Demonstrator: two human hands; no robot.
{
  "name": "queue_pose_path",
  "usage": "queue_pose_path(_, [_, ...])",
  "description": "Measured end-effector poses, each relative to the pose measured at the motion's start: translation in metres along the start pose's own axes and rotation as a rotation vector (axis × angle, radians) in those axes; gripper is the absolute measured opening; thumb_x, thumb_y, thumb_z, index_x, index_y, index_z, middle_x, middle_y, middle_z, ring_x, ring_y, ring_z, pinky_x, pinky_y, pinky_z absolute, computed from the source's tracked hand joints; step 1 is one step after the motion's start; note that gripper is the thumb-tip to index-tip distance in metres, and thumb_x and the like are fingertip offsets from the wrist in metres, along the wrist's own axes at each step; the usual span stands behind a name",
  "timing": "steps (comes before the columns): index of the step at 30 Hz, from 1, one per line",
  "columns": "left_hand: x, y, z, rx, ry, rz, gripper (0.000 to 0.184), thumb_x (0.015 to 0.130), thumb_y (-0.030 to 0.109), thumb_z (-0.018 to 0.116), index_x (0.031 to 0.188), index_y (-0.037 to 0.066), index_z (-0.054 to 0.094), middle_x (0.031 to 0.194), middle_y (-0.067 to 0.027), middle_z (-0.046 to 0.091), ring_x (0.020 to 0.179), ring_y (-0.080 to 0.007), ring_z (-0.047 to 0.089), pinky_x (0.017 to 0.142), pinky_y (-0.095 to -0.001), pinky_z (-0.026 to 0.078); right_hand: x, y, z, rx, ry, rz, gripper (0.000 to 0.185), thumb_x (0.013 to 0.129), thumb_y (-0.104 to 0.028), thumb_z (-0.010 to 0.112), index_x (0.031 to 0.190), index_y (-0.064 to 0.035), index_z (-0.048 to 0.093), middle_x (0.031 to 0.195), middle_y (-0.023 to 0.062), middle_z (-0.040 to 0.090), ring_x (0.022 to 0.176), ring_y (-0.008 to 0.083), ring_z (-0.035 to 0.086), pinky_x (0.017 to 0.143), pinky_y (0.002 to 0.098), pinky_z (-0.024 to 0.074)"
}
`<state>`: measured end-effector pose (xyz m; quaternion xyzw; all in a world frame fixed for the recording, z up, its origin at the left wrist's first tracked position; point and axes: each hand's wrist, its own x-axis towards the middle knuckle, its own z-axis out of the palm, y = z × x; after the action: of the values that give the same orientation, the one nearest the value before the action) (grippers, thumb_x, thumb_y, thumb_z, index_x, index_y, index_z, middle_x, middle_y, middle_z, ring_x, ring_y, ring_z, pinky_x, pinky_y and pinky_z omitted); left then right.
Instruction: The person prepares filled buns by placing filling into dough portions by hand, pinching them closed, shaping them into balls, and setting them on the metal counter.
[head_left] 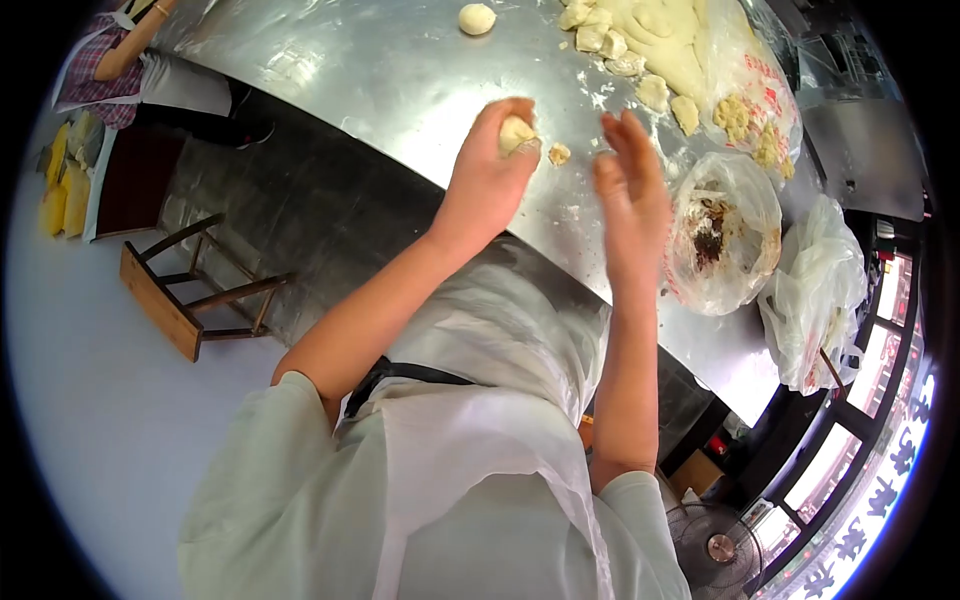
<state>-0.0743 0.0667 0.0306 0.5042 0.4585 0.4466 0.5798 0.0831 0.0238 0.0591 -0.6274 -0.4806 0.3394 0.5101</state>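
One dough ball (516,135) sits in the left hand (485,172), whose fingers curl closed around it above the steel table (330,85), near its edge. The right hand (636,205) is raised well to the side, thumb and fingers parted (slightly blurred). A small crumb (559,154) lies on the metal between them. Farther back, a second ball (477,18) rests well apart from the large dough mass (660,40) and its loose lumps (653,93). Beside the right hand, an open plastic bag (728,288) contains dark brown bits (711,228); another bag (815,290) lies next to it.
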Motion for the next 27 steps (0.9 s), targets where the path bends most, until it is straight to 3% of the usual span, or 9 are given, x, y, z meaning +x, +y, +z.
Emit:
queue_pose_path(1, [0.009,-0.015,-0.002,0.416,0.11,0.392,0.043,0.099,0.014,0.063,0.138,-0.002,0.056,0.14,-0.0174,0.055,0.132,-0.0305,0.055,0.116,-0.0441,0.041,0.004,0.002,-0.003,0.056,0.014,0.019,0.055,0.099,-0.015,0.071,0.149,-0.0006,0.052,0.142,0.0145,0.063,0.133,0.0217,0.058,0.113,0.0348,0.045])
queue_pose_path(4, [0.017,-0.043,-0.007,1.05,-0.081,0.58,0.047,0.099,0.014,0.062,0.144,0.001,0.054,0.15,-0.0197,0.046,0.144,-0.0347,0.044,0.124,-0.0497,0.027,0.01,0.017,-0.007,0.035,-0.111,0.097,0.044,0.1,-0.012,0.07,0.141,0.0007,0.06,0.129,0.013,0.071,0.122,0.0188,0.066,0.105,0.0321,0.051])
queue_pose_path(8, [0.025,-0.029,-0.039,0.499,0.104,0.57,0.039,0.1,0.01,0.06,0.138,0.003,0.059,0.142,-0.0167,0.058,0.141,-0.0366,0.048,0.125,-0.0551,0.022,0.013,0.014,0.002,-0.18,-0.187,0.061,0.035,0.099,-0.01,0.071,0.132,-0.0001,0.066,0.116,0.0108,0.076,0.108,0.0178,0.072,0.098,0.0327,0.0545])
queue_pose_path(10, [0.032,-0.031,-0.056,0.369,0.314,0.557,0.034,0.096,-0.002,0.06,0.128,0.003,0.066,0.132,-0.0144,0.065,0.128,-0.031,0.058,0.114,-0.0431,0.041,0.018,0.012,0.013,-0.305,-0.189,0.019,0.046,0.093,-0.008,0.076,0.137,-0.0042,0.063,0.127,0.0162,0.071,0.113,0.0251,0.07,0.098,0.0361,0.0547])
queue_pose_path(12, [0.038,-0.042,-0.066,0.274,0.357,0.439,0.029,0.095,-0.004,0.059,0.122,0.002,0.068,0.127,-0.013,0.067,0.119,-0.0272,0.063,0.102,-0.0365,0.05,0.025,0.014,0.026,-0.459,-0.218,-0.107,0.054,0.089,-0.008,0.079,0.14,-0.0062,0.061,0.135,0.0184,0.067,0.116,0.0301,0.069,0.098,0.0386,0.055])
queue_pose_path(13, [0.039,-0.046,-0.069,0.299,0.352,0.444,0.029,0.096,-0.005,0.057,0.122,0.001,0.068,0.126,-0.0121,0.067,0.116,-0.0248,0.063,0.101,-0.0348,0.05,0.029,0.006,0.033,-0.487,-0.288,-0.143,0.064,0.084,-0.009,0.081,0.143,-0.0063,0.058,0.142,0.02,0.061,0.123,0.0361,0.063,0.1,0.0416,0.0542])
queue_pose_path(16, [0.04,-0.053,-0.072,0.35,0.355,0.454,0.027,0.097,-0.007,0.053,0.119,-0.001,0.069,0.122,-0.0102,0.068,0.109,-0.0202,0.065,0.098,-0.0311,0.051,0.041,0.017,0.057,-0.631,-0.305,-0.393,0.067,0.083,-0.011,0.082,0.144,-0.0054,0.056,0.138,0.0182,0.063,0.12,0.0367,0.063,0.098,0.0425,0.0539])
queue_pose_path(21, [0.042,-0.057,-0.067,0.362,0.396,0.481,0.021,0.094,-0.011,0.054,0.105,-0.003,0.071,0.111,-0.0111,0.071,0.1,-0.0212,0.067,0.091,-0.0324,0.054,0.063,0.03,0.076,-0.54,-0.315,-0.295,0.049,0.079,-0.013,0.086,0.123,-0.0004,0.067,0.113,0.0207,0.066,0.103,0.0396,0.065,0.089,0.0458,0.0543])
queue_pose_path(27, [0.044,-0.056,-0.064,0.416,0.384,0.485,0.017,0.091,-0.012,0.057,0.097,-0.003,0.07,0.102,-0.0126,0.073,0.098,-0.0245,0.068,0.089,-0.0341,0.054,0.142,0.047,0.091,-0.585,-0.066,-0.291,0.048,0.079,-0.014,0.086,0.121,0.0004,0.067,0.112,0.0204,0.067,0.103,0.0396,0.065,0.088,0.0455,0.0542])
